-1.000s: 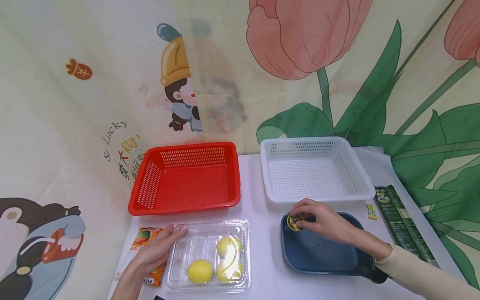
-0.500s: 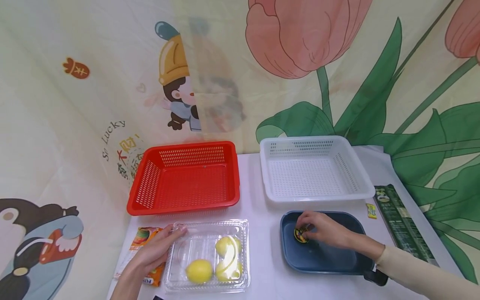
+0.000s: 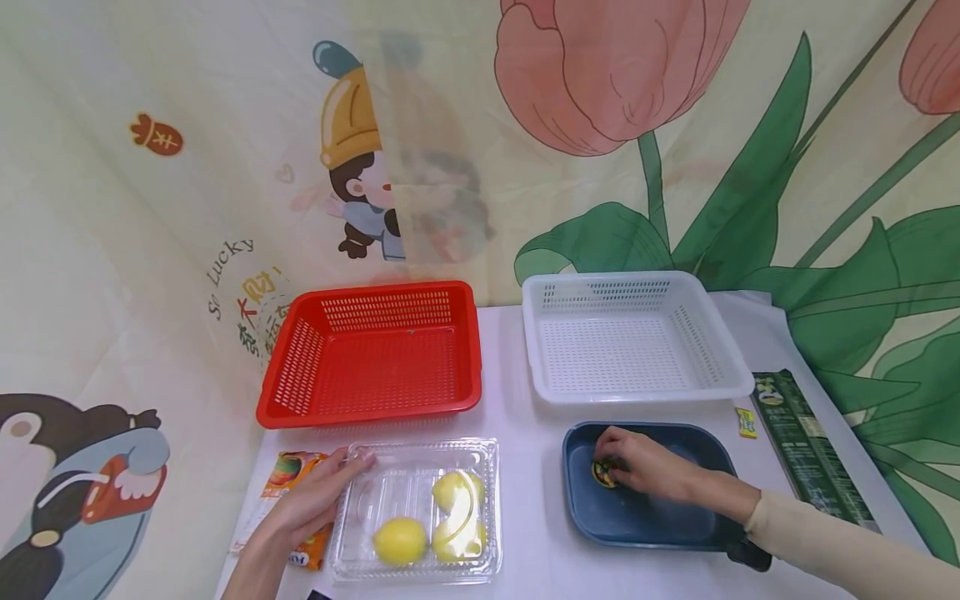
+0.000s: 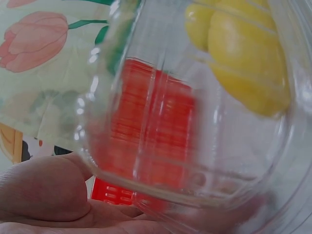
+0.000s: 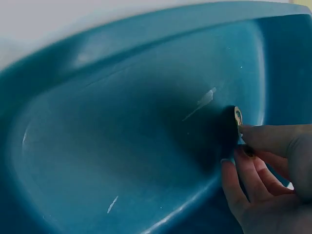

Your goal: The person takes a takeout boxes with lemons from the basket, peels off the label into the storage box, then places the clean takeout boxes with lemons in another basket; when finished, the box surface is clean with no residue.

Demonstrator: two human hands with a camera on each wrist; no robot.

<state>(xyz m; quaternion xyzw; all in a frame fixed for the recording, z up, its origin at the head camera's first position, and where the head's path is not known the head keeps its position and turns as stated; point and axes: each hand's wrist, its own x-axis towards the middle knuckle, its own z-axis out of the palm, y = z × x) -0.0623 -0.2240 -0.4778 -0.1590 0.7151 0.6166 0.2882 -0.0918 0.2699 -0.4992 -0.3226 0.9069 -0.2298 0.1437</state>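
A clear plastic clamshell box (image 3: 417, 575) with yellow lemons (image 3: 399, 542) inside sits at the front, left of centre. My left hand (image 3: 318, 496) grips its left edge; in the left wrist view the hand (image 4: 53, 195) is at the box's corner. Inside a dark blue rectangular tub (image 3: 645, 529) with a dark handle, my right hand (image 3: 648, 468) pinches a small round disc (image 3: 603, 474) with a black and yellow pattern. The right wrist view shows the disc (image 5: 238, 117) standing edge-on between thumb and fingers, low near the tub's floor (image 5: 112, 146).
Behind stand a red basket (image 3: 386, 367) and a white basket (image 3: 615, 358), side by side. An orange packet (image 3: 309, 553) lies left of the box, partly under my left arm. At right are a small yellow sachet (image 3: 746, 422) and a long dark green package (image 3: 810, 446).
My right hand has brought the disc from the tub's left rim down into the tub and slightly right. The left hand keeps its place on the box.
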